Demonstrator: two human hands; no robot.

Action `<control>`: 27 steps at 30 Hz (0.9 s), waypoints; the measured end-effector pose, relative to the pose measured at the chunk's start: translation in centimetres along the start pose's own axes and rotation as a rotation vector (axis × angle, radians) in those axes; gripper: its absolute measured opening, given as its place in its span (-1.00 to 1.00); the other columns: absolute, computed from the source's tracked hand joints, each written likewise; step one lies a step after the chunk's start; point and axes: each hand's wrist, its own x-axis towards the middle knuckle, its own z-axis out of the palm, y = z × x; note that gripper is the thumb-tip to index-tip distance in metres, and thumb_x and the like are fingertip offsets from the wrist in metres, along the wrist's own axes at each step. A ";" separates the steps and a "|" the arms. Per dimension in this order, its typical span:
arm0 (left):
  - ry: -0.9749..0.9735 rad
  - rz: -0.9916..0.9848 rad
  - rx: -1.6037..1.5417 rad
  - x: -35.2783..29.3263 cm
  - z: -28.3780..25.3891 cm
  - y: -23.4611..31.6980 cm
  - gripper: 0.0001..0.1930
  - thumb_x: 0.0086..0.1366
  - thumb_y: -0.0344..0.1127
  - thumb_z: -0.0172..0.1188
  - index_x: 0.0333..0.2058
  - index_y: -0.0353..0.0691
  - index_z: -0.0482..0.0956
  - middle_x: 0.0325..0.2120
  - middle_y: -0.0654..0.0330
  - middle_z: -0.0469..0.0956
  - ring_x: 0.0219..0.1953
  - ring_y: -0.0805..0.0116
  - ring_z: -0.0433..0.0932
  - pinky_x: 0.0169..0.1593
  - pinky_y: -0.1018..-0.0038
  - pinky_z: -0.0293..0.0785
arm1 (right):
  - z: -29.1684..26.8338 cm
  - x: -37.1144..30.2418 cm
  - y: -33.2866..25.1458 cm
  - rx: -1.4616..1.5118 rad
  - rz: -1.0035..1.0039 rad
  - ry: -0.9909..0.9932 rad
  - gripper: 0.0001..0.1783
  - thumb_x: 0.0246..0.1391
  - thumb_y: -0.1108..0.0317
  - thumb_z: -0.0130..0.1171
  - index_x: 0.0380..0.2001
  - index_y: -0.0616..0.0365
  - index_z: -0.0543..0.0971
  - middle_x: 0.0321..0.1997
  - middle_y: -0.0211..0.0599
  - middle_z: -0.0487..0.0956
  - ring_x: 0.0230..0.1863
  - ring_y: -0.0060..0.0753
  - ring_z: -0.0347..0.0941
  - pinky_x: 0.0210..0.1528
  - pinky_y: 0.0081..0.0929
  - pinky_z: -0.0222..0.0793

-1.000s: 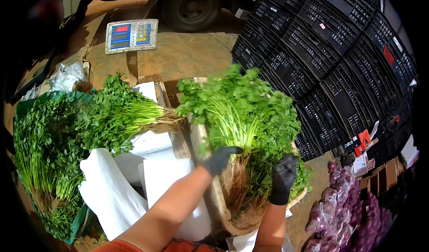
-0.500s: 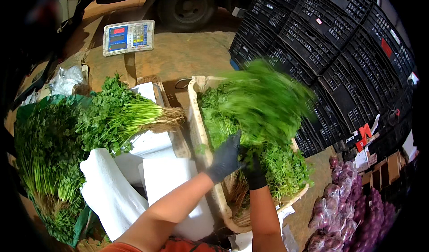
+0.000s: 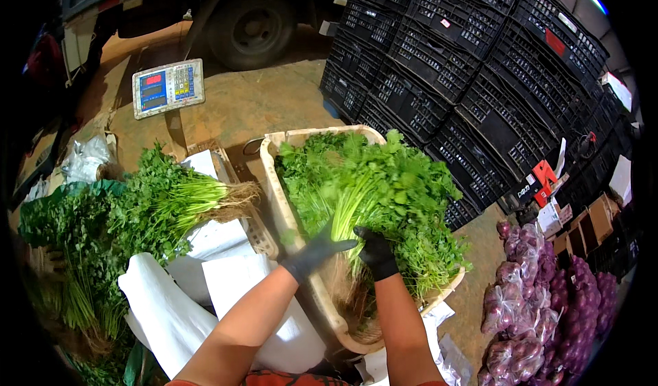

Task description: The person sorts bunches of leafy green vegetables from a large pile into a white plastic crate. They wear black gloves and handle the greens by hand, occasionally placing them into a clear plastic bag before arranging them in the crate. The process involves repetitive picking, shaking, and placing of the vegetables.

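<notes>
Near the left edge of the cream crate [image 3: 270, 168] — left hand [image 3: 315, 250] pinching the coriander bunch [image 3: 351, 211] by its stems, right hand [image 3: 375, 250] curled beside them — its grip I can't tell!

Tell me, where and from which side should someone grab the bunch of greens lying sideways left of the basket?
Probably round the pale stems, just left of the brown roots, coming from the right: the bunch lies on its side, gathering narrow toward that end, while the leaves spread wide at the other.
</notes>
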 end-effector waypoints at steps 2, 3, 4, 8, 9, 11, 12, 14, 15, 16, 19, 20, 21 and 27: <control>-0.065 -0.063 -0.198 0.1 0.0 -1.2 -0.47 0.02 -0.32 0.19 -0.02 -0.28 0.24 -0.19 0.17 0.37 -0.15 0.46 0.34 -0.07 0.51 0.28 | 0.2 0.4 0.0 0.034 0.022 -0.017 -0.61 -0.10 0.28 0.11 -0.20 0.29 0.38 -0.24 -0.30 0.44 -0.20 -0.40 0.36 -0.17 -0.45 0.32; -0.125 -0.109 -0.244 -0.1 1.0 -0.1 -0.53 0.02 -0.35 0.18 -0.06 -0.27 0.29 -0.22 0.19 0.39 -0.18 0.47 0.36 -0.08 0.52 0.29 | -3.4 2.0 2.7 0.008 -0.032 -0.045 -0.60 -0.08 0.28 0.10 -0.18 0.29 0.37 -0.23 -0.29 0.44 -0.20 -0.40 0.36 -0.18 -0.46 0.33; -0.142 -0.165 -0.286 -0.8 0.8 0.7 -0.58 0.03 -0.37 0.17 -0.10 -0.27 0.34 -0.25 0.21 0.41 -0.21 0.48 0.37 -0.09 0.52 0.29 | -2.0 1.8 1.9 0.124 0.014 -0.056 -0.56 -0.06 0.24 0.08 -0.13 0.28 0.35 -0.19 -0.31 0.43 -0.20 -0.41 0.36 -0.21 -0.46 0.34; -0.046 -0.121 -0.102 0.1 -0.6 -2.0 -0.46 -0.02 -0.34 0.19 -0.04 -0.32 0.24 -0.20 0.13 0.39 -0.18 0.37 0.36 -0.08 0.52 0.26 | -3.1 2.0 2.8 -0.558 -0.060 -0.015 -0.49 -0.03 0.15 0.04 -0.04 0.18 0.29 -0.09 -0.37 0.38 -0.16 -0.45 0.34 -0.09 -0.40 0.27; 0.062 -0.008 -0.123 0.2 -0.3 -2.6 -0.28 -0.08 -0.23 0.25 0.03 -0.37 0.12 -0.13 0.01 0.35 -0.08 0.25 0.33 0.01 0.45 0.22 | -3.2 1.7 3.4 -0.569 -0.198 -0.022 -0.48 -0.03 0.13 0.04 -0.02 0.15 0.28 -0.06 -0.35 0.38 -0.12 -0.44 0.33 -0.01 -0.37 0.20; 0.231 0.006 0.255 0.5 -0.8 -4.0 -0.15 -0.13 -0.17 0.29 0.06 -0.41 0.02 -0.06 -0.09 0.28 0.00 0.16 0.27 0.07 0.42 0.15 | 0.0 -0.5 1.4 -0.661 -0.461 -0.070 -0.48 -0.03 0.10 0.02 -0.01 0.10 0.28 -0.03 -0.31 0.37 -0.04 -0.38 0.31 0.10 -0.30 0.07; 0.216 0.009 0.313 1.0 -0.9 -5.2 -0.09 -0.17 -0.12 0.31 0.07 -0.43 -0.01 -0.03 -0.13 0.22 0.04 0.12 0.22 0.09 0.41 0.11 | 0.8 -1.1 0.5 -0.922 -0.576 -0.071 -0.48 -0.03 0.08 0.01 -0.02 0.09 0.29 -0.03 -0.24 0.37 -0.01 -0.28 0.29 0.13 -0.24 0.00; 0.198 0.017 0.430 1.9 -1.2 -7.3 0.04 -0.23 -0.03 0.35 0.08 -0.47 -0.08 0.04 -0.21 0.11 0.12 0.04 0.11 0.15 0.39 0.04 | 2.0 -1.5 -0.3 -0.985 -0.606 -0.068 -0.51 -0.02 0.10 -0.02 -0.03 0.09 0.30 -0.04 -0.17 0.38 0.02 -0.16 0.26 0.15 -0.14 -0.07; 0.140 0.029 0.372 2.1 -0.8 -7.0 0.04 -0.23 -0.03 0.36 0.09 -0.47 -0.09 0.05 -0.21 0.10 0.12 0.05 0.10 0.15 0.39 0.03 | 1.9 -1.5 -0.3 -0.802 -0.506 -0.078 -0.54 -0.01 0.13 -0.04 -0.04 0.09 0.30 -0.05 -0.17 0.39 0.01 -0.15 0.27 0.15 -0.11 -0.08; 0.101 0.009 0.299 2.0 -0.9 -6.7 0.02 -0.18 0.01 0.30 0.09 -0.48 -0.11 0.06 -0.20 0.08 0.13 0.05 0.08 0.15 0.39 0.02 | 1.5 -1.3 -0.2 -0.635 -0.423 -0.058 -0.58 -0.01 0.17 -0.04 -0.08 0.10 0.33 -0.09 -0.19 0.41 -0.03 -0.17 0.29 0.11 -0.15 -0.02; 0.081 -0.143 0.097 1.4 -0.5 -4.3 -0.04 -0.02 0.10 0.14 0.10 -0.48 -0.15 0.09 -0.19 0.03 0.14 0.07 0.06 0.15 0.39 0.01 | -2.6 0.3 3.4 0.071 -0.141 0.099 -0.70 -0.01 0.24 -0.04 -0.20 0.13 0.40 -0.21 -0.24 0.46 -0.16 -0.25 0.35 -0.01 -0.29 0.16; 0.100 -0.181 0.044 1.1 -0.3 -3.2 -0.10 0.04 0.13 0.05 0.10 -0.46 -0.12 0.08 -0.18 0.06 0.13 0.08 0.08 0.14 0.38 0.02 | -4.4 1.1 5.2 0.420 0.014 0.167 -0.72 -0.01 0.24 -0.04 -0.23 0.13 0.41 -0.24 -0.27 0.46 -0.20 -0.27 0.37 -0.06 -0.34 0.21; 0.131 -0.221 -0.006 0.5 -0.5 -2.2 -0.16 0.10 0.15 -0.05 0.11 -0.44 -0.09 0.07 -0.17 0.08 0.12 0.09 0.10 0.13 0.37 0.03 | -4.0 1.1 5.4 0.519 -0.005 0.191 -0.74 -0.03 0.24 0.00 -0.27 0.14 0.42 -0.30 -0.31 0.46 -0.24 -0.33 0.37 -0.15 -0.47 0.28; 0.184 -0.093 0.152 0.5 -1.4 -4.9 -0.25 0.12 0.11 -0.04 0.07 -0.42 0.04 0.03 -0.16 0.15 0.08 0.08 0.16 0.11 0.35 0.07 | 1.9 -1.7 0.5 -0.786 -0.568 0.147 -0.64 -0.08 0.40 -0.05 -0.13 0.15 0.36 -0.16 -0.19 0.44 -0.13 -0.22 0.33 0.01 -0.29 0.15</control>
